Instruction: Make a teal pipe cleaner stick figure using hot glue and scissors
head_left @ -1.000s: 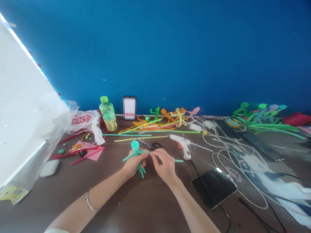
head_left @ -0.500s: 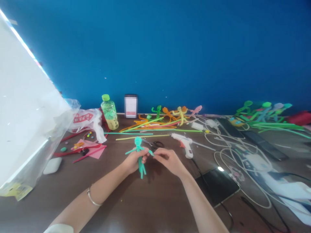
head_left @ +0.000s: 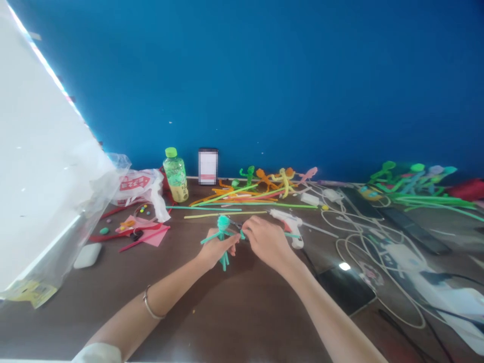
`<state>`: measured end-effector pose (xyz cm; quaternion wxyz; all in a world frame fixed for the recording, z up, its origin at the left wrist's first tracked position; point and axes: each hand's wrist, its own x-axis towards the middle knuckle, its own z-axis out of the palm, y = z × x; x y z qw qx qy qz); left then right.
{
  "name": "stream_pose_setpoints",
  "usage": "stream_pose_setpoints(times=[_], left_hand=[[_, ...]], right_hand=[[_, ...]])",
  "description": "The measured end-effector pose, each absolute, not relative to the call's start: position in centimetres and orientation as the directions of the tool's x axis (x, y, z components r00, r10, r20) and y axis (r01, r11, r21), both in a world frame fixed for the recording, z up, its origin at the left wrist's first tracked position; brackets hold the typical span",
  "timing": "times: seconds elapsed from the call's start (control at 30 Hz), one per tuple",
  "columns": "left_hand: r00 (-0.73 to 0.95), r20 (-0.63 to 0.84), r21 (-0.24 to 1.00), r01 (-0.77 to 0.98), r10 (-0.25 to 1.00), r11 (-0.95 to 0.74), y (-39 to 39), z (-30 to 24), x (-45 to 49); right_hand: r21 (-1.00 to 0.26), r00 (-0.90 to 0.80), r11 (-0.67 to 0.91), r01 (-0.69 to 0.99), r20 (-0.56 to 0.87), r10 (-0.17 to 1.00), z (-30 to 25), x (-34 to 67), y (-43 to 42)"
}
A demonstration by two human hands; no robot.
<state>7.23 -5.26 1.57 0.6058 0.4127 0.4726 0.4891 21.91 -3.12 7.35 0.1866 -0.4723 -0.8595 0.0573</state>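
Note:
A turquoise pipe-cleaner figure (head_left: 223,223) with a round coiled head is upright above the table, its legs pointing down. My left hand (head_left: 216,250) is closed around its body, thumb and fingers pinching it below the head. Close beside it, the fingers of my right hand (head_left: 264,239) are pinched at the end of the figure's right-side arm. A turquoise pipe-cleaner end (head_left: 291,235) pokes out past the right hand's far side; my fingers hide how it joins the arm. Scissors (head_left: 237,225) lie behind the hands, partly covered.
A white glue gun (head_left: 289,222) lies just behind my right hand. Loose pipe cleaners (head_left: 227,216) and several finished figures (head_left: 284,180) line the wall. A bottle (head_left: 176,176) stands left; a black tablet (head_left: 346,287) and tangled cables (head_left: 378,239) spread right.
My right hand has turned and closed in over the figure's arm, and a turquoise pipe-cleaner end now shows beyond it. The left hand keeps its hold. The view has shifted slightly.

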Motion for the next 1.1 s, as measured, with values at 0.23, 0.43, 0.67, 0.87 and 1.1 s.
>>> stream_pose_setpoints(times=[0.23,0.43,0.67,0.87,1.1], left_hand=[[-0.062,-0.143,0.936,-0.333,0.988,0.114,-5.3,0.9,7.7],[0.053,-0.197,0.819,-0.54,0.979,0.194,-5.0,1.0,7.4],[-0.032,-0.197,0.858,-0.489,0.98,0.157,-4.8,0.8,7.6],[-0.032,-0.26,0.831,-0.517,0.965,0.207,-4.7,0.4,7.6],[0.175,-0.332,0.658,-0.662,0.927,0.36,-4.8,0.8,7.1]], right_hand=[[-0.612,-0.249,0.514,0.601,0.468,0.848,3.5,19.6,-5.7],[-0.613,-0.221,0.611,0.502,0.591,0.775,2.1,20.3,-5.8],[-0.623,-0.156,0.585,0.519,0.604,0.781,1.5,20.9,-5.9],[-0.59,-0.182,0.65,0.479,0.657,0.731,1.0,20.5,-5.9],[-0.691,-0.224,0.579,0.434,0.539,0.812,1.0,21.3,-5.0]])
